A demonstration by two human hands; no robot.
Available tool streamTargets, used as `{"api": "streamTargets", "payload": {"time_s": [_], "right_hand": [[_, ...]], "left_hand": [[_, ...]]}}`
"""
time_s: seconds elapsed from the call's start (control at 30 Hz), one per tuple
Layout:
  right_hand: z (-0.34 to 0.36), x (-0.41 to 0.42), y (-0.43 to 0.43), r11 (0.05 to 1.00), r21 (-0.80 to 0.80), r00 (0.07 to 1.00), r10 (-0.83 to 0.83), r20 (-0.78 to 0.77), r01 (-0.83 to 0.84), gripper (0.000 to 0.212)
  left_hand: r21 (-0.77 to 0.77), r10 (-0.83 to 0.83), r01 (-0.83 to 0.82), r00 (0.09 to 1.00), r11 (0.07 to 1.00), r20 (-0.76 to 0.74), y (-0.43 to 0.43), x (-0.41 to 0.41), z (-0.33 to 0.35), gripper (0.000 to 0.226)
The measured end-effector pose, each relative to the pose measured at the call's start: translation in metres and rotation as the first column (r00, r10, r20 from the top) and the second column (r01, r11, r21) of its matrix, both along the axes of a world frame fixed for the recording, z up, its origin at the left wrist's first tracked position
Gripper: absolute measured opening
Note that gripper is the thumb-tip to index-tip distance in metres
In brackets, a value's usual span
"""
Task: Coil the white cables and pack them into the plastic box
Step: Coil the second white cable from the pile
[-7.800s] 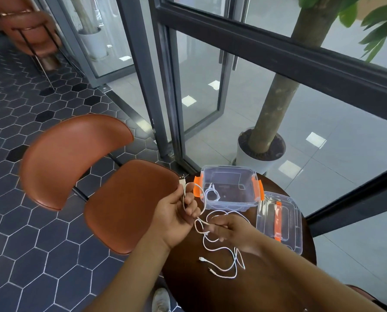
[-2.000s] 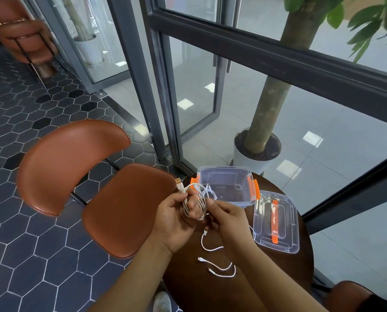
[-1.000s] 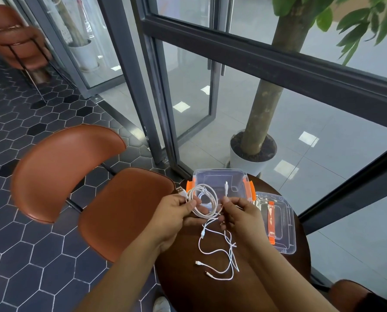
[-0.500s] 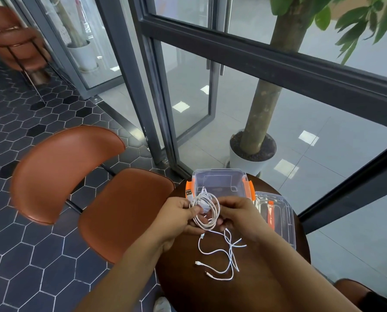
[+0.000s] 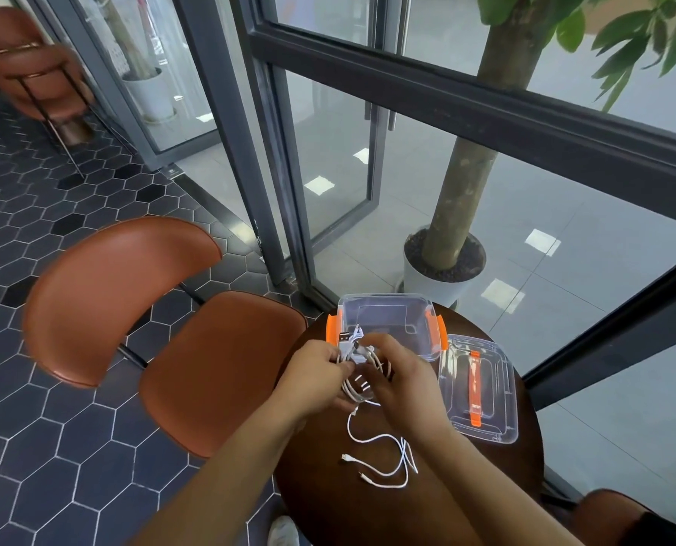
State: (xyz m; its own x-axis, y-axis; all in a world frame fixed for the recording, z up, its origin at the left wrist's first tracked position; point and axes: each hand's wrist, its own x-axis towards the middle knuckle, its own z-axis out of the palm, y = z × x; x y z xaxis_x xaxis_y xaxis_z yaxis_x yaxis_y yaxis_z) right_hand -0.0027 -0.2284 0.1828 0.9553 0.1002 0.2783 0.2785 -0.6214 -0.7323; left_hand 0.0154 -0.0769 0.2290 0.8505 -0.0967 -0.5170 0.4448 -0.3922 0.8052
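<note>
lh (image 5: 313, 374) + rh (image 5: 402, 382) grip thin white coil (image 5: 354, 389)

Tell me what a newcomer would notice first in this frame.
Both hands meet mid-frame over the round dark table: the left hand and right hand grip a half-wound white cable, its loose tail lying on the tabletop below them. Just beyond sits the open plastic box with orange latches, its lid lying to the right. A big brown chair fills the left; a potted tree stands behind the glass.
</note>
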Motion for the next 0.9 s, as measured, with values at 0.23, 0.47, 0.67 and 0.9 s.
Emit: {"api": "streamTargets", "payload": {"time_s": [0.23,0.47,0.67,0.9], "right_hand": [[-0.001,0.005,0.0,0.984,-0.169,0.993,-0.04,0.108,0.058,0.013],[0.033,0.001,0.005,0.805,0.476,0.934,-0.275,-0.229,0.353,0.005],[0.041,0.008,-0.014,0.295,0.772,0.826,-0.162,-0.54,0.563,0.016],[0.005,0.029,-0.028,0.518,0.585,0.714,-0.075,-0.696,0.624,0.016]], "left_hand": [[-0.064,0.061,-0.066,0.996,0.996,-0.072,-0.001,-0.006,-0.005,0.019],[-0.225,0.282,-0.327,0.936,0.918,-0.211,0.0,-0.006,-0.007,0.019],[-0.226,0.227,-0.22,0.974,0.949,0.007,-0.003,0.002,-0.002,0.018],[-0.066,-0.031,0.037,0.995,0.997,0.096,-0.011,-0.008,-0.017,0.018]]}}
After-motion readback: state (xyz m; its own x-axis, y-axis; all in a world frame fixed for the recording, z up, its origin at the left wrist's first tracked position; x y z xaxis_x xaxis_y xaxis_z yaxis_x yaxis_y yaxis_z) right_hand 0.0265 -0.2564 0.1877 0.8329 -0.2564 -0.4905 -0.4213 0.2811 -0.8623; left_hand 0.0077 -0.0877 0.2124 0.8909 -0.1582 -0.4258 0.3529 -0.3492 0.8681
